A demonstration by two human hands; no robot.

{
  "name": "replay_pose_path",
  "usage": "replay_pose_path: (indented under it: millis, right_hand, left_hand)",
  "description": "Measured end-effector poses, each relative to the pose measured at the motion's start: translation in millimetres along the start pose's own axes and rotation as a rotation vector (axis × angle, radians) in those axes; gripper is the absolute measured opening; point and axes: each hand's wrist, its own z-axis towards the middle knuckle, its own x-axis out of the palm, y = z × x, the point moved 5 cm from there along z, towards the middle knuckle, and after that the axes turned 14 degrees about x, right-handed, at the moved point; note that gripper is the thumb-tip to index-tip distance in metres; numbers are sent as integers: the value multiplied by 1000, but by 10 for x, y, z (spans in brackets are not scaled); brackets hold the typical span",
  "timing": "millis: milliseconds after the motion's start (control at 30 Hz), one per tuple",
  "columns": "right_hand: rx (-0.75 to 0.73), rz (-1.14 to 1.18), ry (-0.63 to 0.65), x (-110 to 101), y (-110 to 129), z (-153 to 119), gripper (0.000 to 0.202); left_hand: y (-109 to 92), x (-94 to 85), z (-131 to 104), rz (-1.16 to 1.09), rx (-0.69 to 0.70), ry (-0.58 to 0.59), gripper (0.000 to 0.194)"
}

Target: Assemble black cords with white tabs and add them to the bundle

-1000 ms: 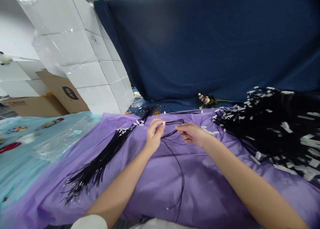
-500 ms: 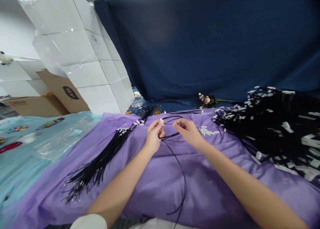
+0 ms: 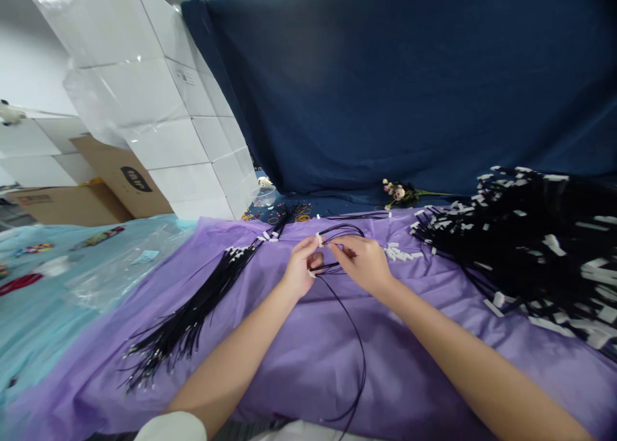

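My left hand (image 3: 302,269) is closed on a coil of thin black cord (image 3: 359,338) that has white tags on it. One white tag (image 3: 319,239) shows at the fingertips, another at the lower edge of the palm. My right hand (image 3: 364,261) pinches at the cord close to that upper tag, its fingertips almost meeting the left ones. What lies exactly between the right fingertips is too small to make out. Loose cord ends hang down in a curve over the purple cloth (image 3: 279,364).
A bundle of black cords (image 3: 193,306) lies on the left. Right of my hands are small white tags (image 3: 401,253) and a large heap of tagged black cords (image 3: 525,248). Behind stand white boxes (image 3: 187,139), a blue curtain (image 3: 385,87) and artificial flowers (image 3: 396,190).
My left hand has shifted slightly right with the coil. My right hand has come closer to the upper tag, narrowing the gap between the hands. The hanging cord has swung a little right.
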Motion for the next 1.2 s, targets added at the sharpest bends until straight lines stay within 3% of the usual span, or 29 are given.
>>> replay_pose_path:
  millis: [900,1200]
  right_hand:
    - [16,89,49,59,3,-42,18]
    - [71,71,57,88,-33,-28,18]
  left_hand:
    - [-38,41,-16,57,91,28,27]
    - [-18,23,-22,47,46,-2,28]
